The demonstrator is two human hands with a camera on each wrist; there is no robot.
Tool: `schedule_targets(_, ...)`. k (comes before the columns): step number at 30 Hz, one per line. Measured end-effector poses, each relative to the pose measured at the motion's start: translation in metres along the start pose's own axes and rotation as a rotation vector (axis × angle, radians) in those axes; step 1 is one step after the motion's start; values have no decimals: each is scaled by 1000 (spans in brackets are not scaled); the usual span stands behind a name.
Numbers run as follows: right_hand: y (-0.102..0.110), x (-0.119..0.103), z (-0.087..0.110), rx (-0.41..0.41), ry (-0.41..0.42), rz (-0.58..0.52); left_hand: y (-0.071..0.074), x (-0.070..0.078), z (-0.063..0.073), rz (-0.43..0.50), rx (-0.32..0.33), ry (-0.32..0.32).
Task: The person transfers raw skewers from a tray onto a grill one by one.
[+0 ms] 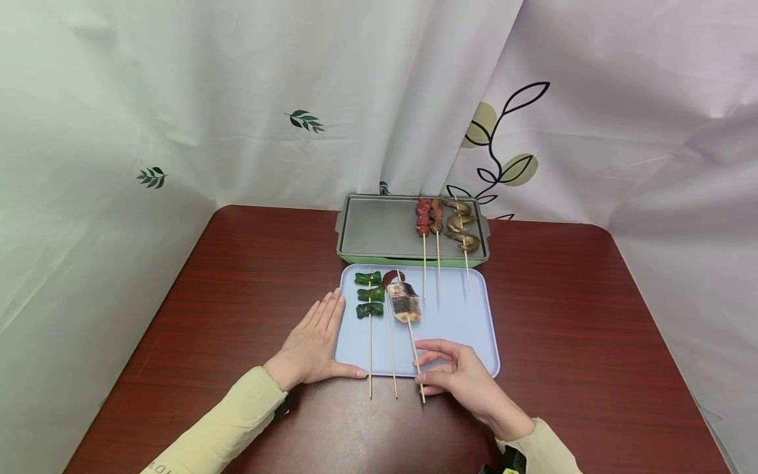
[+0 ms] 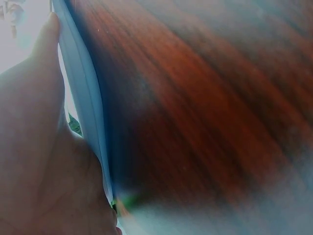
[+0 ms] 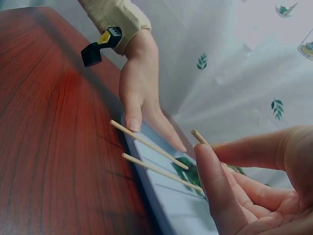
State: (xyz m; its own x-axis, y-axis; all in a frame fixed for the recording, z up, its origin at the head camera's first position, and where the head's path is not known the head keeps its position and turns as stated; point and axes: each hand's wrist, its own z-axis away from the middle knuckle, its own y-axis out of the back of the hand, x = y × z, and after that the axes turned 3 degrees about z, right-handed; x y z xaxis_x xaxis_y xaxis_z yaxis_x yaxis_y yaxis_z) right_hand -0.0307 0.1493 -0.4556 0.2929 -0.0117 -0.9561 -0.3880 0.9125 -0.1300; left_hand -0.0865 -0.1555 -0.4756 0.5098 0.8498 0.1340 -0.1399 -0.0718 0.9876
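Observation:
My left hand (image 1: 314,342) lies with straight fingers and spread thumb along the left edge of a pale blue tray (image 1: 458,332). In the left wrist view that hand (image 2: 39,147) touches the tray's rim (image 2: 83,73). With thumb and fingers, my right hand (image 1: 458,375) pinches the stick of a skewer of fish-like chunks (image 1: 406,306) with dark skin. In the right wrist view, the stick's end (image 3: 198,137) pokes out between thumb and finger. Left of it are a green pepper skewer (image 1: 370,294) and a dark red skewer (image 1: 391,276), partly hidden behind the chunks.
Behind the tray stands a grey flat-topped grill (image 1: 379,227) with a green base. On its right side lie a red meat skewer (image 1: 423,217), a browner one (image 1: 437,216) and a brownish-green curled one (image 1: 462,225), sticks overhanging the tray. White curtains (image 1: 266,79) surround the table (image 1: 562,329).

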Motion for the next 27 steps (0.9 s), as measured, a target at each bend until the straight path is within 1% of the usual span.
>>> schedule_targets(9,-4,-8,1,-22,34,13,2,1,0,-2,-10,4)
schedule_targets(17,-10,-16,-1,-31,61,53,0,0,0,-18,-13,10)
schedule_targets(23,-14,-21,-6,-37,91,83,-1,0,0,-10,1,5)
schedule_targets(27,-14,-26,-10,-36,106,83,-3,-1,0,-3,14,3)
